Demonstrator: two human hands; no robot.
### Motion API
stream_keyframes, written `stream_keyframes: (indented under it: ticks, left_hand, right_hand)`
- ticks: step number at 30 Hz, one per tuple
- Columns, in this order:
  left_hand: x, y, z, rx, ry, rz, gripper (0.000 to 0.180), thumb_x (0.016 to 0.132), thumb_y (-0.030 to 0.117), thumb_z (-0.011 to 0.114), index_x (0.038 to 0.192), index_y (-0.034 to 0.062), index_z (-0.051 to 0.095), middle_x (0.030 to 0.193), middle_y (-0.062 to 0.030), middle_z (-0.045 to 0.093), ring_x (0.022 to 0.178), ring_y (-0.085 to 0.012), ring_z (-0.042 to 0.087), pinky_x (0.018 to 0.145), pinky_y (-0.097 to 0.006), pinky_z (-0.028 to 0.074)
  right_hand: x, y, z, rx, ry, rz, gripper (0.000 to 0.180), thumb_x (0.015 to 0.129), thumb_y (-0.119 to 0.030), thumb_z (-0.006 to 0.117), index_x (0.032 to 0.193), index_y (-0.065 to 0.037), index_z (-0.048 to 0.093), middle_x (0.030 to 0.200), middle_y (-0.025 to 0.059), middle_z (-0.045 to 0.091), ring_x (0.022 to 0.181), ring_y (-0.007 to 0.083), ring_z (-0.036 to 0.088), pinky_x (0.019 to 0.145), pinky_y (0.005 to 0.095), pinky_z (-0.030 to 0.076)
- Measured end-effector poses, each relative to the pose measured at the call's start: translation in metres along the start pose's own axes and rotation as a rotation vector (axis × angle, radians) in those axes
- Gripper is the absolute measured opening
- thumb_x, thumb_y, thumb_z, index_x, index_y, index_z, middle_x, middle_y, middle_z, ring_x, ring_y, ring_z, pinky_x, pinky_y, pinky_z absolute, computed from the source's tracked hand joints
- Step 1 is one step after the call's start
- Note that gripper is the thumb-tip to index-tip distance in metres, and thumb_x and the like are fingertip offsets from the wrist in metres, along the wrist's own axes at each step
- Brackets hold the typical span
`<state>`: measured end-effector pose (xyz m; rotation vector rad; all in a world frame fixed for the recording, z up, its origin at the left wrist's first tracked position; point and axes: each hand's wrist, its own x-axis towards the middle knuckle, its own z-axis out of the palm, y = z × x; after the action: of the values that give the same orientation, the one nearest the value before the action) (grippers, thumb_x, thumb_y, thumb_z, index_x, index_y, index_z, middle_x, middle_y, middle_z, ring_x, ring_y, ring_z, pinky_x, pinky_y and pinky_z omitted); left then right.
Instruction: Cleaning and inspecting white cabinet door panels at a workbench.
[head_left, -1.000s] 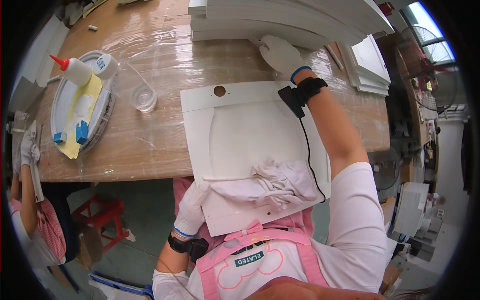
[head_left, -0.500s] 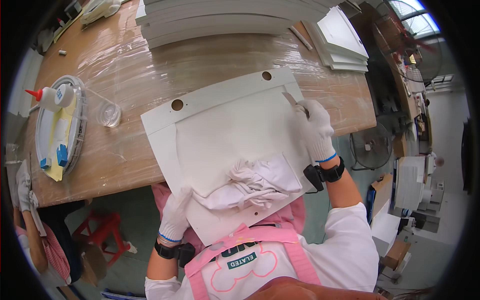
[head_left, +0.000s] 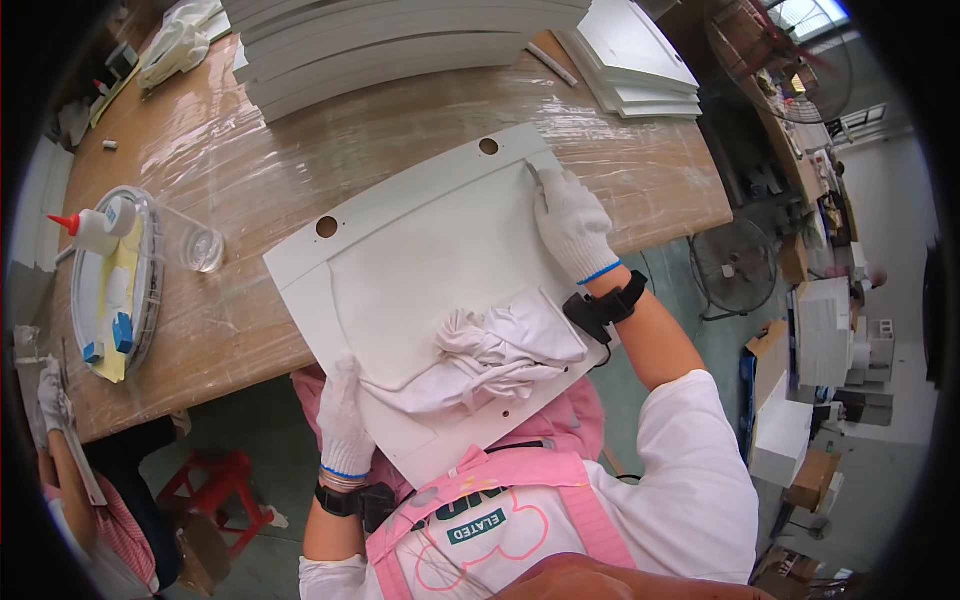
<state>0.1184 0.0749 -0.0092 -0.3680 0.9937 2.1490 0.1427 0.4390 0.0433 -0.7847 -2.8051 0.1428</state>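
Note:
A white panel with two round holes along its far edge lies tilted across the table's front edge and my lap. My left hand, in a white knit glove, grips the panel's near left edge. My gloved right hand is closed around a thin flat blade, whose tip rests by the far right corner of the panel's recessed face. Its handle, if any, is hidden in the fist. A crumpled white cloth lies on the near part of the panel, between my hands.
The table is covered in clear plastic film. Stacked white panels stand at the back, others behind right. At left are an oval tray with a red-tipped bottle and a clear cup. A gloved co-worker sits far left.
My right hand has moved the blade toward the panel's far right corner. My left hand keeps its hold on the edge. The view has shifted slightly.

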Motion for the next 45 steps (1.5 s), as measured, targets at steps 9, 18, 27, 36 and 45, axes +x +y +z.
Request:
stream_keyframes:
  ticks: [9,18,27,36,45]
  left_hand:
    - [0.003,-0.003,-0.002,0.065,0.023,0.032,0.048,0.102,0.024,0.057,0.142,0.0,0.045,0.137,-0.0115,0.055,0.123,-0.0217,0.055,0.105,-0.036,0.045]
    - [0.004,-0.003,-0.006,0.125,0.029,0.033,0.056,0.098,0.027,0.063,0.143,-0.0017,0.044,0.137,-0.0109,0.055,0.124,-0.0212,0.053,0.108,-0.035,0.041]
    - [0.002,-0.001,-0.003,0.138,0.048,0.035,0.047,0.1,0.024,0.06,0.139,0.0007,0.048,0.129,-0.0099,0.059,0.117,-0.0203,0.058,0.1,-0.034,0.048]
    - [0.004,-0.004,-0.006,0.061,0.026,0.038,0.045,0.1,0.019,0.059,0.14,0.0006,0.048,0.133,-0.0102,0.058,0.119,-0.0205,0.057,0.104,-0.035,0.046]
    - [0.001,-0.002,-0.004,0.151,0.051,0.024,0.043,0.101,0.02,0.058,0.138,-0.0001,0.049,0.132,-0.0105,0.059,0.118,-0.0203,0.057,0.103,-0.035,0.047]
  right_hand:
    - [0.007,-0.015,0.005,-0.129,-0.093,0.073,0.028,0.094,-0.019,0.053,0.12,-0.009,0.053,0.107,0.0208,0.061,0.091,0.042,0.064,0.076,0.052,0.052]
    - [0.007,-0.02,0.003,-0.007,-0.061,0.034,0.03,0.093,-0.015,0.053,0.121,-0.005,0.05,0.108,0.024,0.06,0.089,0.0444,0.063,0.076,0.0538,0.052]
    - [0.009,-0.006,0.004,0.098,0.038,-0.201,0.035,0.089,-0.009,0.054,0.123,0.0,0.051,0.107,0.0239,0.061,0.099,0.043,0.06,0.084,0.0478,0.051]
    - [0.008,-0.015,0.004,0.174,0.024,0.008,0.033,0.091,-0.009,0.051,0.124,-0.006,0.052,0.116,0.0246,0.06,0.103,0.0458,0.058,0.087,0.0516,0.048]
    - [0.01,-0.021,0.0,0.15,-0.066,0.019,0.032,0.091,-0.009,0.051,0.122,-0.003,0.051,0.115,0.0265,0.059,0.1,0.0479,0.058,0.086,0.0546,0.047]
